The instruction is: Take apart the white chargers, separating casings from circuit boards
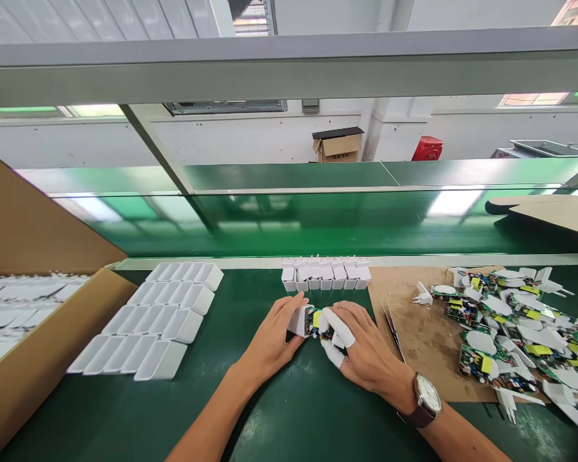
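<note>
My left hand [275,335] grips a white plastic housing [297,323] above the green table mat. My right hand [361,340], with white finger cots on some fingers and a watch at the wrist, pinches a circuit board [314,321] carrying a yellow part. The board's left end meets the mouth of the housing; how far it sits inside is hard to make out. Just beyond my hands stands a row of white plug housings [326,274]. Metal tweezers [393,330] lie to the right of my right hand.
Rows of open white housings [157,321] stand left, beside a cardboard box [62,346] of white parts. On the right, a cardboard sheet [404,308] bears a heap of circuit boards [515,327]. Behind runs a green conveyor belt [318,224] under a metal beam [289,67].
</note>
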The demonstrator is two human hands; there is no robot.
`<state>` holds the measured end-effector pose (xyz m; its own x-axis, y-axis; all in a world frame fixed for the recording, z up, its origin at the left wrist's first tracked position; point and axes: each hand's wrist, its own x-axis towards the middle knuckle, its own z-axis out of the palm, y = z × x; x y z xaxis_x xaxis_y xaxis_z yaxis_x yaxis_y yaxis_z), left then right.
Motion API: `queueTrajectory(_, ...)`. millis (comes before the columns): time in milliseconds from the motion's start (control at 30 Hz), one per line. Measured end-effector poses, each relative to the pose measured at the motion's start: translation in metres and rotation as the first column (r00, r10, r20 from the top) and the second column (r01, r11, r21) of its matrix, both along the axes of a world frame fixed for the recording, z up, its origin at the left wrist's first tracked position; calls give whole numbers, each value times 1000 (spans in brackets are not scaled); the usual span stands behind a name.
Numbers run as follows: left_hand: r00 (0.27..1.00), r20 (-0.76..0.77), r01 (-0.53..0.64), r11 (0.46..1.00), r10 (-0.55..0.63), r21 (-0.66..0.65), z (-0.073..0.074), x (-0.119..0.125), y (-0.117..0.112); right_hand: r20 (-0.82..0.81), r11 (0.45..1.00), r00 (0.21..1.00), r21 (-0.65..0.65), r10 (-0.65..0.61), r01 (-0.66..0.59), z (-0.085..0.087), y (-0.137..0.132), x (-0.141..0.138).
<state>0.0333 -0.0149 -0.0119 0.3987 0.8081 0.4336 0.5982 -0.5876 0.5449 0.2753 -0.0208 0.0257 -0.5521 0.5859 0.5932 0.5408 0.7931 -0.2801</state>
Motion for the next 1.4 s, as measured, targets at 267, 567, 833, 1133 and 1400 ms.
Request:
queueTrajectory(267,999,-38,11,998,-14,-61,-2,1,-1,59,1000,998,-11,20,-19,0,0,0)
queueTrajectory(567,999,-44,9,996,-14,-93,0,2,-2,103,1000,994,-8,26,-25,-3,-1,2)
queueTrajectory(833,998,-57,-10,996,5,-89,1,3,-2,94,997,995,-76,34,-26,-8,0,3)
queueTrajectory(1133,998,-69,-22,991,13,-135,1,5,-3,58,995,998,-101,25,-19,-8,2,1)
queueTrajectory(1400,999,-52,3,996,-7,-87,3,6,-2,61,994,997,-101,40,-34,-10,2,3)
